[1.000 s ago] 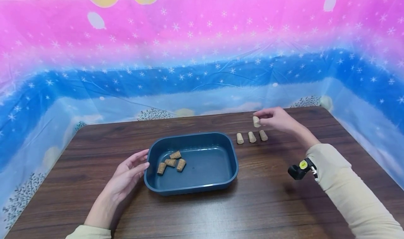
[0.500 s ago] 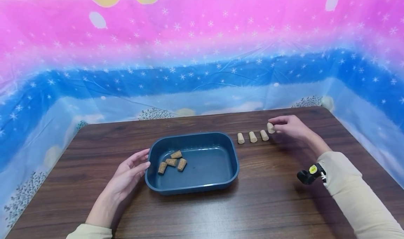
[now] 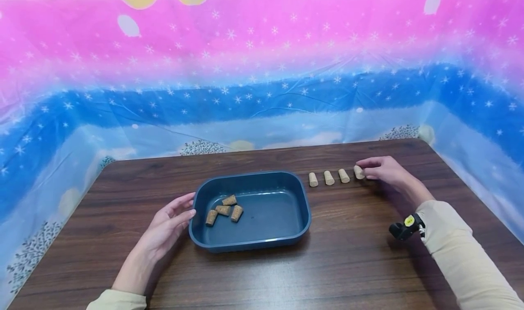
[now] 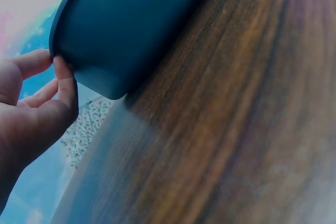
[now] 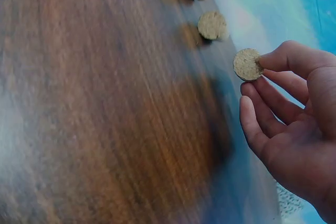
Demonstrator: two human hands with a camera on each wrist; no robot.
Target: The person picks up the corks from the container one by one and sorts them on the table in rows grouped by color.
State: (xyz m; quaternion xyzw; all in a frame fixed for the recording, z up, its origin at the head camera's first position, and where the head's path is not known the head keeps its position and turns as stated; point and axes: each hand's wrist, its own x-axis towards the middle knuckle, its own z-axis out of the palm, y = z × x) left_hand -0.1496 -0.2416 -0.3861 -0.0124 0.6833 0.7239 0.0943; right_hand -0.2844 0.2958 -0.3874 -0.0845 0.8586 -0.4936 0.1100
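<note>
We've got a pale cork (image 3: 358, 172) pinched between our right hand (image 3: 386, 170) fingers, left hand (image 3: 164, 230) clamped on the blue bin (image 3: 268, 219).

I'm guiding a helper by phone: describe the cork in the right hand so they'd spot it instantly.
On the dark brown table stands a blue tray. Off its right side runs a line of four pale corks. Yours is the cork at the rightmost end, the only one pinched by the right hand.

The right hand (image 5: 299, 145) is pinching a cork stopper (image 5: 245, 65); two other stoppers (image 5: 212, 25) are resting nearby on the wood-grain table (image 5: 105, 103).
</note>
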